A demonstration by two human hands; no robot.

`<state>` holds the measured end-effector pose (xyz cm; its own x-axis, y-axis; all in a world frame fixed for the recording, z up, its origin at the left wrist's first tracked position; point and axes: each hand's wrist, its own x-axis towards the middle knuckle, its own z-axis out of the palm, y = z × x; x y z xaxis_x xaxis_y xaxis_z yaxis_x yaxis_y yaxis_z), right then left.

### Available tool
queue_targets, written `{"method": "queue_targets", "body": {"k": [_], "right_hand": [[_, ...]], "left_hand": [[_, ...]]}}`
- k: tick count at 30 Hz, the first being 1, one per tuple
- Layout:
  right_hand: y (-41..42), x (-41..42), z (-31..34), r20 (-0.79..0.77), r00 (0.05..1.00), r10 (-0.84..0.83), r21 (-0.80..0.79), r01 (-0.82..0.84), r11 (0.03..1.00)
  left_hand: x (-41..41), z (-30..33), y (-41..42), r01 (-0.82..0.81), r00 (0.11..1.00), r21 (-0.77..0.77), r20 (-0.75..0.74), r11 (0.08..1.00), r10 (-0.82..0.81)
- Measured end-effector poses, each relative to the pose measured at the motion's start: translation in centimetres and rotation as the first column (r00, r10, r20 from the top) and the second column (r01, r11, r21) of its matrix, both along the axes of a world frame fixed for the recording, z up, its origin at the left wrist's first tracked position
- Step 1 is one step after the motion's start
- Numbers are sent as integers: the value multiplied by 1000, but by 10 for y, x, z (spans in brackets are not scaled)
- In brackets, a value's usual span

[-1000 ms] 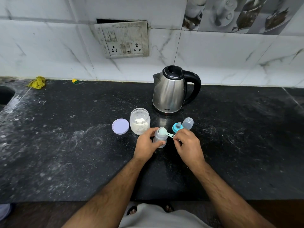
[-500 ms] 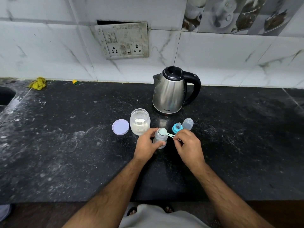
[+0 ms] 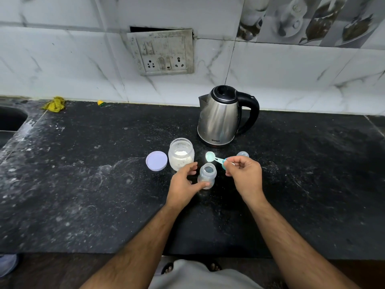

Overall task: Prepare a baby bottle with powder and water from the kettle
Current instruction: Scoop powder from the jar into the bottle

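- The black worktop runs under both hands; its near edge is cut off by the person's forearms and clothing, and a sink at the far left is only partly in view.
- The steel kettle stands beyond the hands, lid shut, black handle on the right-hand side.
- The open powder jar stands just past the left hand's fingertips; white powder shows inside, its level hard to judge.
- The jar's pale lid lies flat further left of the left hand.
- The left hand curls loosely around the open baby bottle, thumb touching its base, fingers half spread.
- The right hand pinches the handle of a teal scoop, bowl raised just beyond the bottle's mouth; whether it carries powder cannot be told.
- A clear bottle cap peeks out behind the right hand, mostly hidden.
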<state>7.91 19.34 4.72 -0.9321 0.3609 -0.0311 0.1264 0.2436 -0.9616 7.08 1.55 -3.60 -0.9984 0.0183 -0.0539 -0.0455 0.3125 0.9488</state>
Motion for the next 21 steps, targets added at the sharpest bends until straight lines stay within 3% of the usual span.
{"method": "queue_targets", "body": {"k": [8, 13, 17, 21], "right_hand": [[-28, -49, 21, -38, 992, 119, 108, -114, 988], [-60, -86, 25, -31, 983, 183, 309, -165, 936], [-86, -103, 27, 119, 950, 289, 602, -301, 740], [-110, -110, 25, 279, 918, 281, 772, -388, 503]], "left_hand": [[-14, 11, -54, -300, 950, -4, -93, 954, 298], [-33, 24, -66, -286, 952, -113, -144, 951, 269], [-44, 27, -66, -202, 975, -186, -130, 961, 180], [-51, 28, -64, -134, 988, -216, -104, 967, 114]]}}
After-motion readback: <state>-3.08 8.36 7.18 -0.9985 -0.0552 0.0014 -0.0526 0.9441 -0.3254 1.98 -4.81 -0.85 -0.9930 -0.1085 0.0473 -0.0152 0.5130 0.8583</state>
